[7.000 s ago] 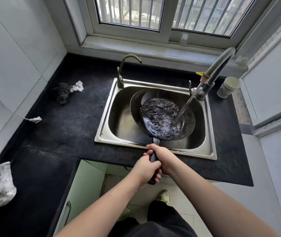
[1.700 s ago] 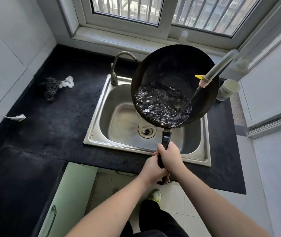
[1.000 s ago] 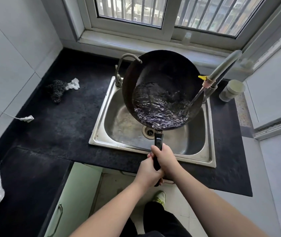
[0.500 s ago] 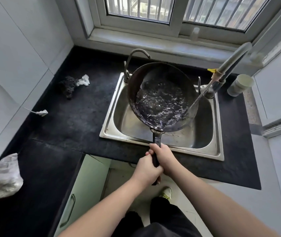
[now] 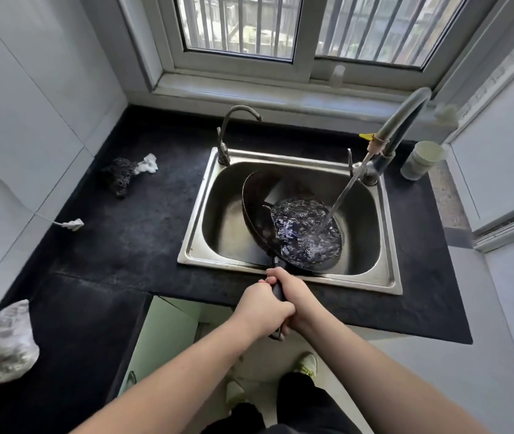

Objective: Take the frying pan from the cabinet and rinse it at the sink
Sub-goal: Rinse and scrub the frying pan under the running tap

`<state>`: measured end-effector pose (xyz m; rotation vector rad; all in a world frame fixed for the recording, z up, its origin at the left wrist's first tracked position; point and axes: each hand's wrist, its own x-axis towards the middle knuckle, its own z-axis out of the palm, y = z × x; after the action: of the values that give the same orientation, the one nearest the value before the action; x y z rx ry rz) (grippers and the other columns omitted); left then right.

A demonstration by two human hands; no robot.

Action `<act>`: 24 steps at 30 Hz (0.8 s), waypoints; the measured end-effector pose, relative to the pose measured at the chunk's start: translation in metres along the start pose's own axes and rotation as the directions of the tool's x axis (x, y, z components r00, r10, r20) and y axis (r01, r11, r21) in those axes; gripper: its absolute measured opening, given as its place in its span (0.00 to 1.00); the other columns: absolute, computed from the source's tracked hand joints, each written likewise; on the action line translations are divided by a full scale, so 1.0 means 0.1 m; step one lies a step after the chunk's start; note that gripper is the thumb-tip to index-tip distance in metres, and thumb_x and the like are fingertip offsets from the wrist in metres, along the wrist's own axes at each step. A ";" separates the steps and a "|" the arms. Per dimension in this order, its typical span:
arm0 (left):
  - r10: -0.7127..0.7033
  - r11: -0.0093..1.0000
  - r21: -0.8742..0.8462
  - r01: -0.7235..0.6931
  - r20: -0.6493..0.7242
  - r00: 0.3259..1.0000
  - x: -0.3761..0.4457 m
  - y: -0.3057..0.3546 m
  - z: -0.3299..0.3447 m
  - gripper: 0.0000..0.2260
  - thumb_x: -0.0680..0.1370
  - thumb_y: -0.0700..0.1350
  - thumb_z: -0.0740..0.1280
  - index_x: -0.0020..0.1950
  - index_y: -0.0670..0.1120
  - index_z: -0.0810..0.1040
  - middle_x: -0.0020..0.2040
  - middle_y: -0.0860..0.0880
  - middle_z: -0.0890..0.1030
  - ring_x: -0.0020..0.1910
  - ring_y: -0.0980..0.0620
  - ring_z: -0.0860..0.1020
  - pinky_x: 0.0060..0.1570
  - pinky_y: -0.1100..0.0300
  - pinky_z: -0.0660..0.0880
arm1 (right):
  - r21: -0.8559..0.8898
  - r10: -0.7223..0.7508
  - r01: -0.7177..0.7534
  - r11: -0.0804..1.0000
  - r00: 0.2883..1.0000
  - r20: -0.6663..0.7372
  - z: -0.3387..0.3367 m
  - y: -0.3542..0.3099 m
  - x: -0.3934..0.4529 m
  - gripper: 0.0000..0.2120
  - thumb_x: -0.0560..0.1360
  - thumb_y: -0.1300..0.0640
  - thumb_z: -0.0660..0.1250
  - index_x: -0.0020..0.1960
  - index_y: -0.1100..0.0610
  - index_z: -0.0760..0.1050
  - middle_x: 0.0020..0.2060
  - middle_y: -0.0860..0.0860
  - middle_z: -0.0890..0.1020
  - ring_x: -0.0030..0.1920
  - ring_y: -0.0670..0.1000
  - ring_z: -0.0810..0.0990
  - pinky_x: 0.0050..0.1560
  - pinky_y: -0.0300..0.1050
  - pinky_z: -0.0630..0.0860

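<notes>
The dark frying pan (image 5: 258, 211) sits low inside the steel sink (image 5: 293, 274), tilted so its left rim is raised. Rippling water fills its right side. A thin stream from the tall grey faucet (image 5: 402, 120) at the right falls into the pan. Both hands grip the pan's black handle over the sink's front edge: my left hand (image 5: 260, 308) lower on it, my right hand (image 5: 293, 292) beside and slightly above. The handle is mostly hidden by the fingers.
A smaller curved tap (image 5: 227, 133) stands at the sink's back left corner. A dark scrubber with white cloth (image 5: 124, 173) lies on the black counter, left. A white cup (image 5: 421, 159) stands at the right. A cabinet door (image 5: 161, 336) hangs open below the counter.
The pan has come down from above the sink into the basin and tilted to the right, with the water pooled on that side. Both hands keep their hold on the handle.
</notes>
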<state>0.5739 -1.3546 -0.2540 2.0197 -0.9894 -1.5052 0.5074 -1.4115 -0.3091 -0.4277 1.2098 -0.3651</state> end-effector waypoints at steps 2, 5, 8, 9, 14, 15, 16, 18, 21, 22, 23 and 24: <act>-0.013 1.000 0.006 0.013 0.008 1.000 0.02 0.09 -0.02 0.19 0.72 0.37 0.63 0.63 0.40 0.69 0.27 0.44 0.78 0.18 0.52 0.75 0.21 0.60 0.76 | 0.018 0.018 -0.018 1.000 1.000 0.013 -0.02 -0.06 -0.02 0.20 0.75 0.54 0.63 0.24 0.52 0.70 0.23 0.48 0.76 0.28 0.52 0.71 0.31 0.47 0.64; -0.013 0.999 0.036 0.011 0.038 0.999 0.03 0.23 -0.03 0.30 0.73 0.36 0.62 0.75 0.42 0.60 0.27 0.44 0.78 0.18 0.53 0.75 0.21 0.60 0.76 | 0.074 0.046 -0.050 0.996 0.998 0.051 -0.05 -0.15 -0.02 0.17 0.77 0.52 0.62 0.30 0.52 0.69 0.21 0.46 0.74 0.20 0.49 0.71 0.27 0.45 0.61; -0.014 0.997 0.071 0.011 0.043 0.999 0.06 0.38 -0.04 0.32 0.74 0.35 0.60 0.77 0.44 0.57 0.27 0.44 0.77 0.18 0.53 0.75 0.20 0.61 0.75 | 0.074 0.075 -0.081 0.994 0.994 0.081 -0.09 -0.23 -0.03 0.18 0.77 0.48 0.62 0.29 0.51 0.69 0.20 0.47 0.72 0.18 0.49 0.70 0.21 0.37 0.60; -0.023 0.996 0.089 0.020 0.038 0.999 0.08 0.42 -0.04 0.32 0.74 0.35 0.60 0.78 0.45 0.56 0.27 0.44 0.77 0.19 0.52 0.75 0.20 0.60 0.76 | 0.083 0.081 -0.090 0.992 0.991 0.103 -0.10 -0.25 -0.02 0.19 0.76 0.47 0.61 0.28 0.51 0.69 0.19 0.47 0.71 0.18 0.49 0.69 0.21 0.37 0.59; -0.060 0.946 0.319 0.064 -0.022 0.998 0.09 0.58 -0.14 0.31 0.74 0.39 0.60 0.77 0.48 0.58 0.33 0.44 0.81 0.25 0.48 0.79 0.28 0.56 0.80 | 0.081 0.126 -0.151 0.985 0.959 0.252 -0.03 -0.33 0.02 0.17 0.65 0.43 0.67 0.26 0.51 0.66 0.21 0.46 0.69 0.21 0.50 0.67 0.26 0.38 0.57; -0.063 0.928 0.365 0.072 -0.036 0.997 0.09 0.63 -0.18 0.30 0.75 0.40 0.60 0.77 0.48 0.59 0.34 0.44 0.81 0.27 0.46 0.80 0.30 0.54 0.81 | 0.075 0.139 -0.167 0.983 0.949 0.284 -0.01 -0.33 0.04 0.15 0.61 0.42 0.68 0.28 0.50 0.67 0.23 0.46 0.70 0.24 0.51 0.68 0.28 0.38 0.59; -0.072 0.911 0.403 0.085 -0.049 0.996 0.08 0.67 -0.23 0.27 0.75 0.40 0.60 0.75 0.47 0.63 0.35 0.43 0.81 0.28 0.45 0.80 0.32 0.53 0.82 | 0.079 0.148 -0.182 0.980 0.935 0.323 0.03 -0.35 0.04 0.16 0.59 0.42 0.70 0.30 0.49 0.67 0.25 0.46 0.70 0.25 0.52 0.68 0.28 0.39 0.61; -0.087 0.886 0.451 0.108 -0.069 0.994 0.06 0.76 -0.32 0.16 0.75 0.39 0.59 0.62 0.42 0.74 0.35 0.41 0.83 0.30 0.43 0.81 0.35 0.50 0.83 | 0.111 0.122 -0.175 0.978 0.919 0.375 0.10 -0.38 0.06 0.19 0.55 0.43 0.74 0.35 0.49 0.67 0.28 0.48 0.72 0.27 0.54 0.71 0.28 0.41 0.64; -0.109 0.838 0.535 0.111 -0.036 0.993 0.02 0.86 -0.43 0.10 0.76 0.39 0.58 0.50 0.38 0.78 0.37 0.39 0.84 0.36 0.40 0.84 0.41 0.47 0.83 | 0.175 0.058 -0.142 0.974 0.909 0.413 0.19 -0.42 0.12 0.19 0.57 0.46 0.74 0.41 0.52 0.71 0.34 0.52 0.75 0.34 0.57 0.75 0.31 0.46 0.69; -0.117 0.812 0.573 0.109 -0.023 0.993 0.02 0.88 -0.46 0.12 0.76 0.39 0.57 0.53 0.38 0.78 0.38 0.40 0.84 0.37 0.41 0.84 0.43 0.49 0.83 | 0.185 0.052 -0.141 0.973 0.907 0.417 0.21 -0.43 0.12 0.19 0.57 0.47 0.75 0.42 0.53 0.71 0.36 0.53 0.75 0.35 0.57 0.75 0.32 0.46 0.69; -0.125 0.795 0.596 0.111 -0.019 0.992 0.02 0.89 -0.49 0.14 0.77 0.39 0.57 0.57 0.37 0.77 0.38 0.40 0.83 0.37 0.42 0.83 0.44 0.49 0.82 | 0.189 0.050 -0.139 0.972 0.910 0.412 0.24 -0.45 0.12 0.18 0.59 0.47 0.74 0.43 0.53 0.71 0.37 0.53 0.75 0.35 0.58 0.75 0.32 0.47 0.69; -0.131 0.791 0.602 0.114 -0.016 0.991 0.03 0.90 -0.52 0.16 0.77 0.39 0.56 0.61 0.36 0.76 0.39 0.40 0.83 0.36 0.42 0.82 0.45 0.49 0.82 | 0.196 0.045 -0.136 0.971 0.911 0.411 0.28 -0.47 0.12 0.16 0.62 0.47 0.71 0.44 0.53 0.71 0.37 0.54 0.75 0.35 0.58 0.75 0.32 0.47 0.69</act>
<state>0.5977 -1.4197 -0.1765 2.5397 -1.5284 -1.3919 0.5352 -1.4544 -0.2872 -0.2355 0.7700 -0.3077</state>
